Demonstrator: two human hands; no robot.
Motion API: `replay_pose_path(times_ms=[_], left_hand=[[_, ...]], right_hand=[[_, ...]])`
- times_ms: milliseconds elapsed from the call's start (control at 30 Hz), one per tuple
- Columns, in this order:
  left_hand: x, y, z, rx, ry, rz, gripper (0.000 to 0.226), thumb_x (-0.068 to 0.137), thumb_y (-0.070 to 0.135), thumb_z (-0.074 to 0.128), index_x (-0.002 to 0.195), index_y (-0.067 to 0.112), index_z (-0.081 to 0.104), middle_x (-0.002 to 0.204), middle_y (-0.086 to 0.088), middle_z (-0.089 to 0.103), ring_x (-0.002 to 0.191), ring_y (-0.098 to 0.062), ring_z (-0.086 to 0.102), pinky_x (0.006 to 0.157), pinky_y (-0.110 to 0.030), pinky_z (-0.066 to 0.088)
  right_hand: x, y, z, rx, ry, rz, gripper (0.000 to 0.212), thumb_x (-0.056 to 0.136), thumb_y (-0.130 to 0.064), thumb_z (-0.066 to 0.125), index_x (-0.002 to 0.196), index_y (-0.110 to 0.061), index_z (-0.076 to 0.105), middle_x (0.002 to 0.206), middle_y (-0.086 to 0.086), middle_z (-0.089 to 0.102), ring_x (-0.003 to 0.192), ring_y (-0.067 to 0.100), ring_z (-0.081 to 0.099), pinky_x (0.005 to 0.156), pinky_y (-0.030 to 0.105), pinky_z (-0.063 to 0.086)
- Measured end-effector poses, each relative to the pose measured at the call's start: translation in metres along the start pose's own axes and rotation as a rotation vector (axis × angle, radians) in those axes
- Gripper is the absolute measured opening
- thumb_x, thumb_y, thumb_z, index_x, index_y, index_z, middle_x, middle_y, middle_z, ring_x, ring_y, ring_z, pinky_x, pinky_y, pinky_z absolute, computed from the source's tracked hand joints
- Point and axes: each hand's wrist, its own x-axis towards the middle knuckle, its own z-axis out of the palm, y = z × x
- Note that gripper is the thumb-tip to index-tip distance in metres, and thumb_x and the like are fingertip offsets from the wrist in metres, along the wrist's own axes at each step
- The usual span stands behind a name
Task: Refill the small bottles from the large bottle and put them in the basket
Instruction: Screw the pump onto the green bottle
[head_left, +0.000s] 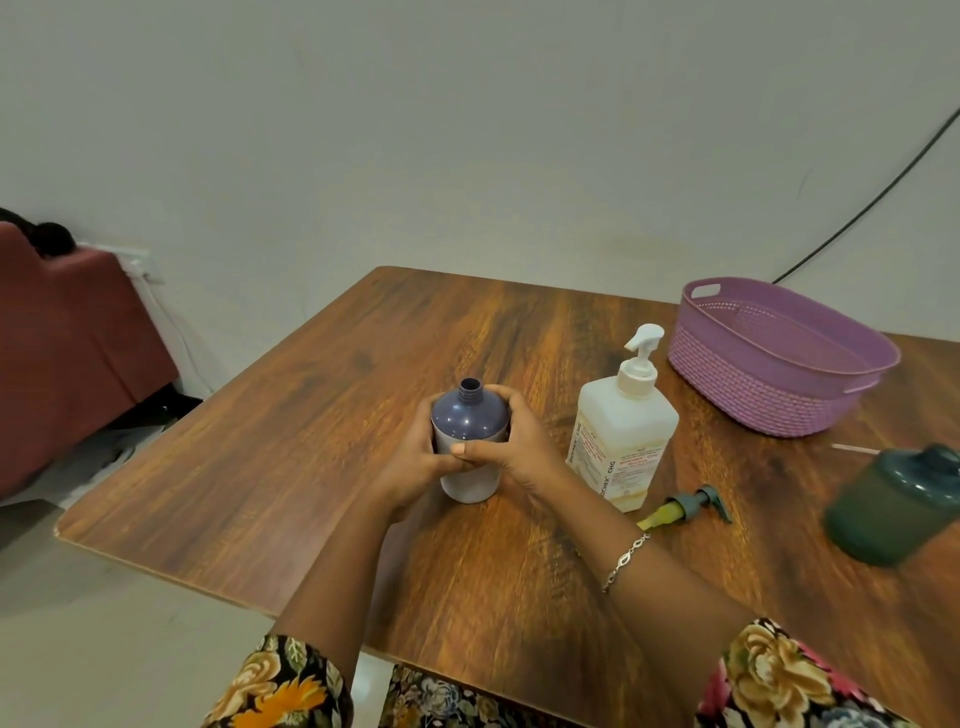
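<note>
— What does the small bottle (470, 415) look like?
— Bluish-purple, round-shouldered, with its threaded neck uncapped. It stands upright near the middle of the wooden table (311, 441). The left hand (415, 460) and right hand (514, 441) are both wrapped round its body.
— And around it?
— The large white pump bottle (621, 436) stands just to its right, and a loose pump head (685, 506) lies before that. The purple basket (753, 384) sits well apart, far right. A blurred dark green bottle (883, 509) is nearer.
</note>
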Motion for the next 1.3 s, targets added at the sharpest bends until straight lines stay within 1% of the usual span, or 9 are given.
replay_pose_path(times_ms=[233, 300, 367, 433, 567, 800, 1033, 1133, 1300], left_hand=[[-0.003, 0.003, 0.0, 0.102, 0.013, -0.017, 0.083, 0.058, 0.023, 0.069, 0.13, 0.022, 0.029, 0.118, 0.009, 0.047, 0.112, -0.011, 0.048, 0.08, -0.016, 0.044], [-0.006, 0.001, 0.002, 0.186, 0.069, 0.003, 0.105, 0.051, 0.042, 0.07, 0.14, 0.016, 0.022, 0.134, 0.005, 0.039, 0.125, -0.013, 0.039, 0.094, -0.019, 0.039], [-0.009, 0.001, 0.005, 0.311, 0.165, 0.022, 0.118, 0.049, 0.061, 0.06, 0.147, 0.016, 0.011, 0.15, 0.0, 0.022, 0.138, -0.017, 0.023, 0.111, -0.034, 0.027], [-0.013, 0.003, 0.011, 0.46, 0.287, 0.097, 0.114, 0.056, 0.071, 0.048, 0.148, 0.019, 0.005, 0.156, -0.001, 0.008, 0.144, -0.019, 0.006, 0.116, -0.044, 0.013], [-0.016, 0.017, 0.024, 0.643, 0.468, 0.353, 0.095, 0.072, 0.062, 0.037, 0.148, 0.013, 0.007, 0.156, -0.003, 0.006, 0.141, -0.011, -0.007, 0.115, -0.035, -0.007], [-0.022, 0.042, 0.047, 0.837, 0.483, 0.465, 0.087, 0.075, 0.052, 0.028, 0.146, 0.006, 0.01, 0.154, -0.009, 0.012, 0.141, -0.016, -0.004, 0.114, -0.034, -0.005], [-0.029, 0.042, 0.095, 0.845, 0.459, 0.557, 0.091, 0.084, 0.072, 0.0, 0.144, 0.005, 0.012, 0.152, -0.007, 0.006, 0.142, -0.023, 0.0, 0.115, -0.032, -0.003], [-0.028, 0.039, 0.12, 0.818, 0.462, 0.585, 0.087, 0.09, 0.065, 0.005, 0.143, -0.001, 0.022, 0.151, -0.011, 0.012, 0.141, -0.027, 0.007, 0.114, -0.027, -0.003], [-0.025, 0.033, 0.153, 0.87, 0.42, 0.591, 0.068, 0.095, 0.054, 0.015, 0.145, 0.009, 0.009, 0.154, -0.011, 0.009, 0.143, -0.02, 0.001, 0.116, -0.035, 0.003]], right_hand=[[-0.004, -0.002, -0.002, -0.089, 0.009, -0.005, 0.076, 0.068, -0.013, 0.081, 0.131, -0.022, 0.039, 0.125, -0.002, 0.05, 0.117, 0.017, 0.05, 0.095, 0.027, 0.045], [-0.007, -0.006, -0.003, -0.163, 0.018, -0.017, 0.08, 0.072, -0.018, 0.079, 0.138, -0.021, 0.034, 0.134, 0.0, 0.045, 0.124, 0.017, 0.044, 0.098, 0.025, 0.04], [-0.012, -0.011, -0.004, -0.228, 0.037, -0.045, 0.08, 0.077, -0.024, 0.075, 0.142, -0.021, 0.029, 0.142, -0.001, 0.039, 0.129, 0.015, 0.039, 0.097, 0.021, 0.035], [-0.017, -0.015, -0.004, -0.311, 0.081, -0.113, 0.076, 0.082, -0.032, 0.069, 0.144, -0.021, 0.027, 0.146, -0.001, 0.036, 0.133, 0.015, 0.036, 0.097, 0.021, 0.032], [-0.029, -0.026, -0.004, -0.546, 0.172, -0.324, 0.071, 0.088, -0.046, 0.055, 0.145, -0.016, 0.028, 0.149, 0.0, 0.032, 0.134, 0.014, 0.034, 0.098, 0.018, 0.027], [-0.049, -0.038, -0.014, -0.851, 0.28, -0.574, 0.064, 0.09, -0.048, 0.034, 0.143, -0.012, 0.033, 0.149, 0.004, 0.033, 0.137, 0.018, 0.031, 0.104, 0.025, 0.028], [-0.078, -0.036, -0.047, -0.93, 0.417, -0.669, 0.054, 0.089, -0.04, 0.045, 0.135, -0.012, 0.046, 0.142, 0.01, 0.043, 0.128, 0.023, 0.045, 0.098, 0.029, 0.038], [-0.09, -0.027, -0.065, -0.952, 0.446, -0.653, 0.053, 0.089, -0.041, 0.045, 0.136, -0.016, 0.041, 0.141, 0.01, 0.044, 0.128, 0.023, 0.044, 0.097, 0.031, 0.041], [-0.11, -0.021, -0.099, -0.935, 0.419, -0.641, 0.055, 0.09, -0.041, 0.045, 0.137, -0.014, 0.039, 0.142, 0.007, 0.04, 0.13, 0.018, 0.039, 0.1, 0.029, 0.04]])
